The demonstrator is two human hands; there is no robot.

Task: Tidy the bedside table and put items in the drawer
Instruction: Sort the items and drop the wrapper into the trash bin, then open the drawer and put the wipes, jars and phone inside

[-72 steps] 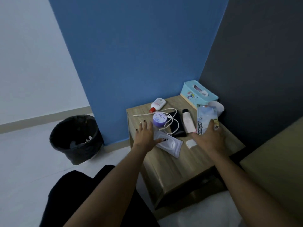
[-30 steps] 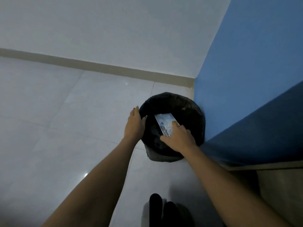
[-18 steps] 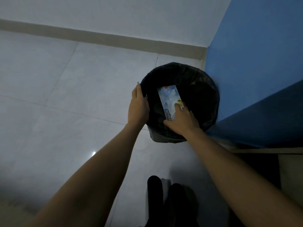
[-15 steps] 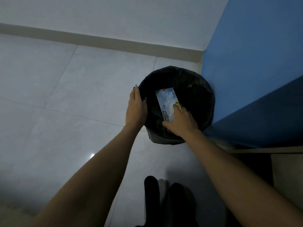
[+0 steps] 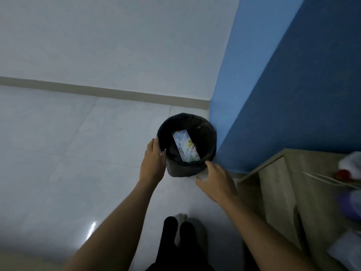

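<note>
The flat plastic packet (image 5: 185, 147) with printed lettering lies inside the black-lined trash bin (image 5: 210, 133) on the floor, and no hand touches it. My left hand (image 5: 153, 163) rests against the bin's left rim, fingers straight along the outside and thumb at the edge. My right hand (image 5: 214, 180) hovers just in front of the bin's right side, fingers relaxed and empty. The wooden bedside table (image 5: 277, 192) shows at the right edge with blurred items on top: a red-capped white bottle (image 5: 347, 169), a white cable (image 5: 330, 179), a purple jar (image 5: 351, 204) and a white pack (image 5: 349, 251).
The bin stands against the corner of the blue wall (image 5: 283, 94). White tiled floor (image 5: 68, 163) spreads to the left. My feet in dark legwear (image 5: 179, 231) are below the bin. No drawer is in view.
My right hand has let go of the packet and drawn back out of the bin; the packet now lies inside. The view has swung right, bringing the bedside table into sight.
</note>
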